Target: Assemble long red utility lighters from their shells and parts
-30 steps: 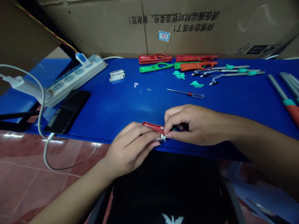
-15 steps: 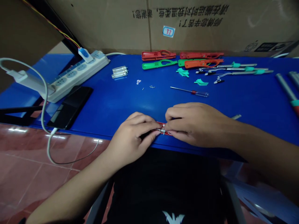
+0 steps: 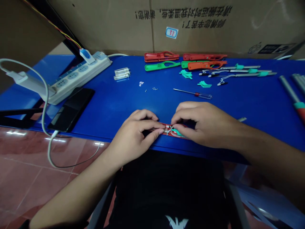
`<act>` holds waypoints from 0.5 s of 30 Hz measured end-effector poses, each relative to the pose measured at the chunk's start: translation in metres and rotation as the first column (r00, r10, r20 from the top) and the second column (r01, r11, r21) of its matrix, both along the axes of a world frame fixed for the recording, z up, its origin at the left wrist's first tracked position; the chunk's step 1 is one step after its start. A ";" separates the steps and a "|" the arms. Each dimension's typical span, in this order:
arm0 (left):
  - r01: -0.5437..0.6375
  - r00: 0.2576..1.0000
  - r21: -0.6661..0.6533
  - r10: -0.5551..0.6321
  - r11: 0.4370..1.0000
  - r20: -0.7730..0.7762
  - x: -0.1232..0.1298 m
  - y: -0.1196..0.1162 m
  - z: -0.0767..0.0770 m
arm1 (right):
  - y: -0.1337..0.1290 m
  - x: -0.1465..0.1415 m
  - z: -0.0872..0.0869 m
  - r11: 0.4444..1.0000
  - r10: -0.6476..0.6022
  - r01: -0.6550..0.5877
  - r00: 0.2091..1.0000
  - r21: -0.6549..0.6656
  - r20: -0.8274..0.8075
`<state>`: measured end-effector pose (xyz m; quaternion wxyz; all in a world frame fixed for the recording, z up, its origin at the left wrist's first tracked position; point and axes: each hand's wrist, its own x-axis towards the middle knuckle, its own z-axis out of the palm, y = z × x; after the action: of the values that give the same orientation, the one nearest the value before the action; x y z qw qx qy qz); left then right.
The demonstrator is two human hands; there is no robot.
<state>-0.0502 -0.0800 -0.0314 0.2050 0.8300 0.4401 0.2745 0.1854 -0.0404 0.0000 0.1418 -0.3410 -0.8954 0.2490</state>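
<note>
Where the blue workbench (image 3: 119,109) nears its front edge, a red plastic casing (image 3: 164,130) is found lying lengthwise between the two hands, just back from that edge. Both hands are brought together and clamped on it: the left hand (image 3: 133,135) closes over the casing's left end, the right hand (image 3: 205,125) over its right end, fingertips almost meeting. A small screwdriver (image 3: 193,94) is noted well beyond the hands. A teal plastic piece (image 3: 178,132) is seen within the casing under the right fingers, with a metal fitting (image 3: 168,128) and a thin wire (image 3: 172,134) beside it.
</note>
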 end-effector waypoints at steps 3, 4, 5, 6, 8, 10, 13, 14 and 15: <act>0.029 0.999 -0.041 -0.028 0.999 0.018 -0.001 0.002 0.001 | -0.011 0.010 0.003 0.988 -0.122 0.118 0.992 0.101 0.037; 0.029 1.000 -0.054 -0.028 0.998 0.012 -0.001 0.003 0.001 | -0.015 0.012 0.003 0.983 -0.148 0.140 0.987 0.120 0.055; 0.030 1.000 -0.066 -0.029 0.997 0.005 -0.001 0.002 0.002 | -0.020 0.015 0.001 0.979 -0.166 0.155 0.983 0.133 0.075; 0.032 0.999 -0.079 -0.032 0.996 -0.004 -0.001 0.002 0.002 | -0.025 0.017 -0.001 0.976 -0.175 0.162 0.981 0.148 0.082; 0.045 0.999 -0.090 -0.047 0.995 -0.021 0.000 0.002 0.003 | -0.033 0.019 -0.006 0.973 -0.179 0.160 0.978 0.165 0.106; 0.068 0.997 -0.068 -0.071 0.995 -0.033 0.000 0.001 0.003 | -0.037 0.019 -0.012 0.972 -0.175 0.151 0.976 0.182 0.126; 0.097 0.994 -0.011 -0.098 0.995 -0.057 0.000 -0.001 0.001 | -0.037 0.018 -0.018 0.969 -0.176 0.145 0.974 0.200 0.145; 0.104 0.992 0.002 -0.104 0.995 -0.070 0.000 -0.001 0.001 | -0.037 0.017 -0.019 0.969 -0.177 0.145 0.973 0.202 0.149; 0.110 0.991 0.013 -0.108 0.994 -0.084 -0.001 -0.002 0.000 | -0.036 0.017 -0.019 0.969 -0.176 0.144 0.972 0.203 0.153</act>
<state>-0.0508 -0.0821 -0.0315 0.1938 0.8653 0.3999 0.2320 0.2021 -0.0762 -0.0195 0.1165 -0.4173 -0.8933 0.1198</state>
